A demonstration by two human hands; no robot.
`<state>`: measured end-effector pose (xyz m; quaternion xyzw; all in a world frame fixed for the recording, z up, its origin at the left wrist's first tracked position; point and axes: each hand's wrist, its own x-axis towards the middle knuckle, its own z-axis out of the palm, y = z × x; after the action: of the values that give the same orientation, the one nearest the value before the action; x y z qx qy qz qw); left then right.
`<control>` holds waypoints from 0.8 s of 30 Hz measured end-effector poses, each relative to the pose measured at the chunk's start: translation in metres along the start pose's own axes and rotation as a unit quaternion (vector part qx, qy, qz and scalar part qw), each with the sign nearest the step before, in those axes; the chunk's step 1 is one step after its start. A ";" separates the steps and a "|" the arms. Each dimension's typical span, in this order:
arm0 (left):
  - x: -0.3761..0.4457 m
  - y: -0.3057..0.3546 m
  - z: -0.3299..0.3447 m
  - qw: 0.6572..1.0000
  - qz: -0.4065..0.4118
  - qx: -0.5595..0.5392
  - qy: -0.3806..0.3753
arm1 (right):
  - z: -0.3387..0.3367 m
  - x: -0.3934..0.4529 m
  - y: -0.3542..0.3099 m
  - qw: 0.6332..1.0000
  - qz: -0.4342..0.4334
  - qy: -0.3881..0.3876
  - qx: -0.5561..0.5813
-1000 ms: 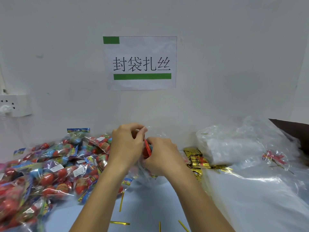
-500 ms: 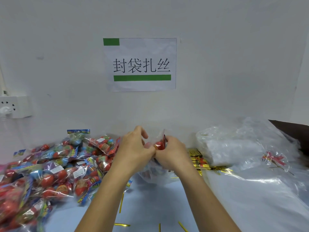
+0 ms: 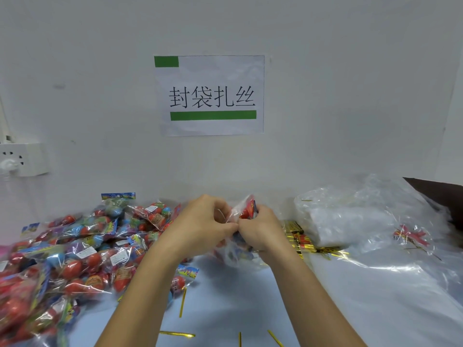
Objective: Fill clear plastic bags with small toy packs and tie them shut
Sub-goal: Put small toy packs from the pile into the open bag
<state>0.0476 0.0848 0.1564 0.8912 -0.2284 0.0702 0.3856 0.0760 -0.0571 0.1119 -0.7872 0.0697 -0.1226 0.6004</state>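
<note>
While both hands met at the clear bag's (image 3: 235,249) neck, toy packs (image 3: 75,259) lay heaped leftward.
Left hand (image 3: 203,221) and right hand (image 3: 260,230) pinched the gathered plastic (fingertips touching); gold twist ties (image 3: 304,242) lay beside.

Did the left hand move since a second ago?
Yes. The left hand has slid a little right and down, measured against the paper sign on the wall, and pinches the clear bag beside the right hand.
</note>
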 end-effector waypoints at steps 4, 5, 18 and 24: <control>0.001 -0.004 -0.004 0.998 -0.020 -0.052 0.036 | -0.002 0.002 0.002 0.999 -0.002 -0.022 0.028; 0.003 -0.006 -0.004 0.996 -0.016 -0.065 0.066 | -0.002 0.002 0.002 0.999 -0.006 -0.024 0.022; 0.012 -0.018 0.018 0.981 0.092 -0.084 0.146 | 0.001 -0.012 -0.007 0.990 -0.061 -0.117 -0.056; 0.015 -0.026 0.010 0.973 0.082 -0.097 0.192 | -0.014 -0.024 -0.022 0.967 -0.145 -0.079 -0.193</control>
<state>0.0725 0.0874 0.1369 0.7977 -0.2278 0.2490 0.4998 0.0488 -0.0576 0.1338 -0.8970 -0.0710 -0.1301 0.4165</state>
